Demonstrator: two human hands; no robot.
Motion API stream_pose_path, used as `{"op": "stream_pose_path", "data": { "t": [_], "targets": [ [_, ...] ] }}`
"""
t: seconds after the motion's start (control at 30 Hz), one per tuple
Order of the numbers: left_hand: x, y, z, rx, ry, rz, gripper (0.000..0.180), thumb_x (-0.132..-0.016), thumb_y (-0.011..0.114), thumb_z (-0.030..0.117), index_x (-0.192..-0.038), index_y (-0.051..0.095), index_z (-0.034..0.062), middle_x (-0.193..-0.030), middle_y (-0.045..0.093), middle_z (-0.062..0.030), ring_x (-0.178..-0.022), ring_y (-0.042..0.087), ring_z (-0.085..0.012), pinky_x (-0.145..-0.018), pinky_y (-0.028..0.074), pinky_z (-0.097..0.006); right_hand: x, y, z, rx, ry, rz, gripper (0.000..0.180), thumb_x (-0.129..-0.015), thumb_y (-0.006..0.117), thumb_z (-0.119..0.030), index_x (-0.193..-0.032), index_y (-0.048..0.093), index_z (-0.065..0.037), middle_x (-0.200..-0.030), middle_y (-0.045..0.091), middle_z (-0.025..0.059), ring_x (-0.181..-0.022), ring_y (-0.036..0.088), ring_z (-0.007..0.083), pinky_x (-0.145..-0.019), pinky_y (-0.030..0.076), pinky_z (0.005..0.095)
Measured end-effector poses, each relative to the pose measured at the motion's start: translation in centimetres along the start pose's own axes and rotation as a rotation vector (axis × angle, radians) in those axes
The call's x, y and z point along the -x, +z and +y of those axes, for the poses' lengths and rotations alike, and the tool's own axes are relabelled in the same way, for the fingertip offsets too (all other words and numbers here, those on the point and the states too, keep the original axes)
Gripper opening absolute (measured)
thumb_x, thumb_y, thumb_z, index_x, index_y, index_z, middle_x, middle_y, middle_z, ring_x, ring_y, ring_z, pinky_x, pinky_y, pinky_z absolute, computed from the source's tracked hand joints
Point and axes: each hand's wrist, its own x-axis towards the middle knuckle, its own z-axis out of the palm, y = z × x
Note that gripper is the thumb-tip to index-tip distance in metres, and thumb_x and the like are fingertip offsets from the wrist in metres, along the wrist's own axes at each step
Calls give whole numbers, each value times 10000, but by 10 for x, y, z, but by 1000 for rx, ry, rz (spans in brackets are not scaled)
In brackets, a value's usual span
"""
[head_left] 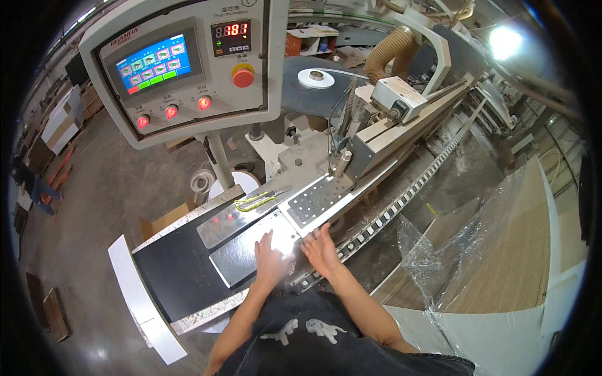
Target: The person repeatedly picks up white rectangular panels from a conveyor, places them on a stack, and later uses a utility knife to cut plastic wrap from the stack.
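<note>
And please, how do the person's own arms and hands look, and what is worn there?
The left hand and right hand wear no gloves, and both forearms are uncovered. The dark shirt carries two pale printed shapes.

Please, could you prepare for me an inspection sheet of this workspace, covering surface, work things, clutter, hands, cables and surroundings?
Surface: black machine bed; white board at its left end.
Job's things: shiny metal plate below the hands; dark perforated plate beyond it.
Clutter: yellow-and-grey hand tool lying beside the two plates.
Hands: left hand over the shiny metal plate, right hand near that plate's right end; both open, nothing seen held; contact unclear.
Cables: thin dark cable behind the perforated plate; ribbed beige hose higher up.
Surroundings: control panel with lit screen and red button; wood-patterned panel partly under clear film, right; person far left.
</note>
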Motion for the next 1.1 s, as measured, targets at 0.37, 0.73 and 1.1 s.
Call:
{"op": "stream_pose_path", "data": {
  "t": [0.37,0.73,1.1],
  "targets": [
    [53,-53,56,613,177,-31,296,-902,697,81,-1192,682,24,-1341,620,-219,-1250,567,-415,-1092,417,-495,-1,-77,-36,-233,-216,335,1186,-911,549,-806,-1685,53,-58,-1633,427,179,-1452,489,336,-1171,429,474],
    [27,-73,227,727,608,-142,221,-955,668,70,-1167,686,10,-1228,691,-182,-1171,640,-364,-1043,473,-441,293,-127,25,4,-236,429,630,-1098,558,-413,-1580,403,-39,-1502,592,165,-1264,665,296,-1049,544,412],
    [107,-127,632,752,1391,119,452,-970,726,128,-1390,604,15,-1377,642,-203,-1296,601,-380,-1110,453,-438,507,-208,66,-170,-580,786,457,-1115,544,-300,-1453,525,7,-1339,695,177,-1130,725,305,-964,596,414]
  ]
}}
